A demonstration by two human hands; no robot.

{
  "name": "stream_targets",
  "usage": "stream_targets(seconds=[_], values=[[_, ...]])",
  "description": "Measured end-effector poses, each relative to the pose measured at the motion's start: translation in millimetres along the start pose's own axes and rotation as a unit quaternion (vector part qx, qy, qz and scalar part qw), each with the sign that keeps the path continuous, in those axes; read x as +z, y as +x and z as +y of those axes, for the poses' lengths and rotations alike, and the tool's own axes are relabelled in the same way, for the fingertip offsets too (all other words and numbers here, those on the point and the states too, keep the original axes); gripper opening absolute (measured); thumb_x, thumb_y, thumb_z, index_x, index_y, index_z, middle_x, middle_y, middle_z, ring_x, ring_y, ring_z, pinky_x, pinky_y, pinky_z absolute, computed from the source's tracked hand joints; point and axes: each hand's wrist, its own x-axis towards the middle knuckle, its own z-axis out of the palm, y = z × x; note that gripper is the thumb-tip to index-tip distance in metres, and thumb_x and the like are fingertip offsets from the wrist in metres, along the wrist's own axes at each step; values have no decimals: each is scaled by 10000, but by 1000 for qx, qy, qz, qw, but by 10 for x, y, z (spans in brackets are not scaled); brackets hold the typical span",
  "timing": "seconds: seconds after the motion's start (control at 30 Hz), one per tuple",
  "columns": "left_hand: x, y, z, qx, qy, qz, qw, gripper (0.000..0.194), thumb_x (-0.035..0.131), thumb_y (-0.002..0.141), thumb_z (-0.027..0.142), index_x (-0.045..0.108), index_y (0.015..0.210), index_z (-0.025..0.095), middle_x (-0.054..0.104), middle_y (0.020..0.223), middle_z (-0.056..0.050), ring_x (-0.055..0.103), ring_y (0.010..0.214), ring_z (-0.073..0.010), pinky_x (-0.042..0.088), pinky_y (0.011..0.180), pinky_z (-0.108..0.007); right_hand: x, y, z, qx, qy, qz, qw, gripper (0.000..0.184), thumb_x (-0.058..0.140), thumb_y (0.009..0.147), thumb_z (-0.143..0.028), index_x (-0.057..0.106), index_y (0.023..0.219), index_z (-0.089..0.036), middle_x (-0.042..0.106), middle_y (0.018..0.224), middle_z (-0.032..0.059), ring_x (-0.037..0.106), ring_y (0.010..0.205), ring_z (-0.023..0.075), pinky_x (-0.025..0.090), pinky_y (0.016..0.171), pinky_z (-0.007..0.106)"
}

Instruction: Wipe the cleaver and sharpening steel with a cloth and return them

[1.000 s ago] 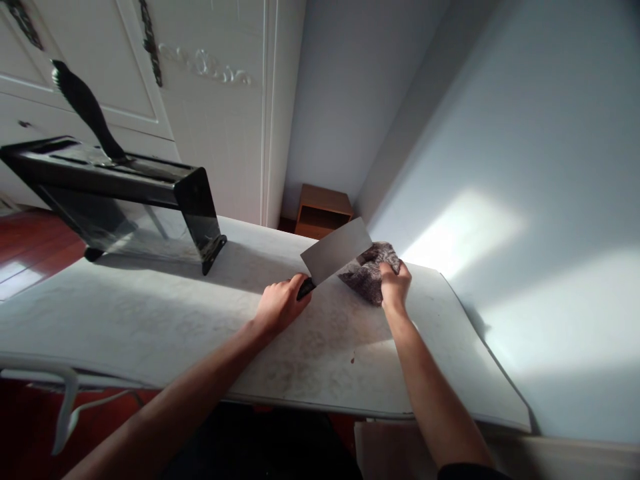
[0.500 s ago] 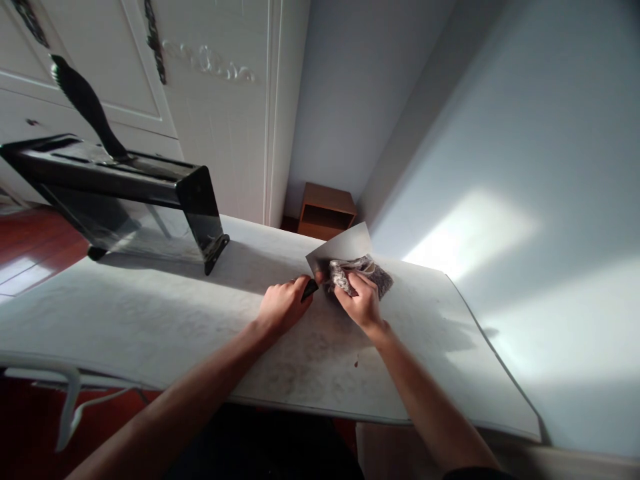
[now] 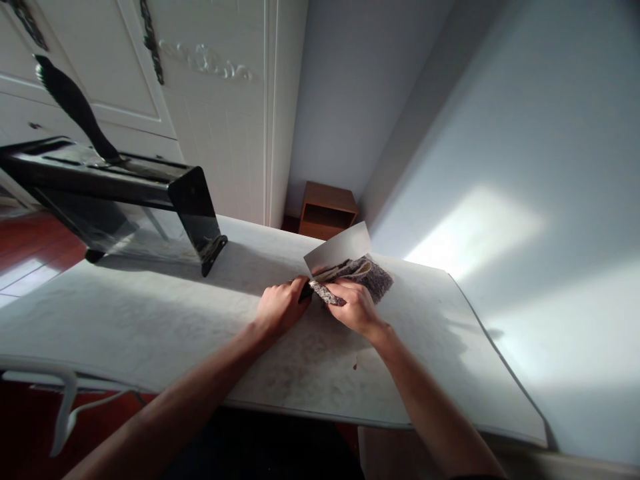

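My left hand (image 3: 280, 309) grips the dark handle of a cleaver (image 3: 337, 249), whose wide grey blade stands tilted up over the white table (image 3: 150, 320). My right hand (image 3: 353, 308) presses a folded grey speckled cloth (image 3: 373, 277) against the lower part of the blade, close to the handle. Both hands almost touch each other. The cloth covers the blade's lower edge.
A black knife rack (image 3: 115, 193) with one black-handled knife (image 3: 73, 107) standing in it sits at the table's far left. White cabinet doors (image 3: 210, 100) rise behind. A small brown wooden stand (image 3: 325, 210) is in the far corner. A pale wall runs along the right.
My right hand brought the cloth from the right of the cleaver onto the blade and slid it toward the handle. The blade has tipped more upright. My left hand stayed put.
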Motion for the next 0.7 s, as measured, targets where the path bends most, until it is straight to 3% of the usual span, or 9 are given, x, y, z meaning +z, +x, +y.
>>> stream_targets(seconds=[0.23, 0.43, 0.7], values=[[-1, 11, 10, -4, -64, 44, 997, 277, 537, 864, 370, 611, 1100, 243, 727, 980, -47, 692, 890, -273, 432, 702, -301, -41, -20, 3, 45, -65, -73, 994, 128, 625, 760, -157, 710, 830, -221, 710, 876, 44, 659, 849, 201, 456, 718, 244], [15, 17, -22, -7, -143, 85, 986, 273, 561, 827, 338, 624, 1066, 222, 719, 954, -57, 682, 895, -280, 443, 724, -316, -42, -17, -3, 71, -53, -70, 994, 132, 633, 751, -160, 697, 860, -202, 705, 905, 50, 659, 858, 214, 446, 721, 261], [20, 18, -24, 33, -305, 154, 939, 243, 609, 821, 381, 597, 981, 198, 687, 864, -22, 647, 787, -169, 444, 704, -248, -50, -15, -23, 83, -65, -57, 993, 183, 663, 740, -173, 693, 920, -188, 704, 909, 64, 658, 836, 226, 443, 697, 272]])
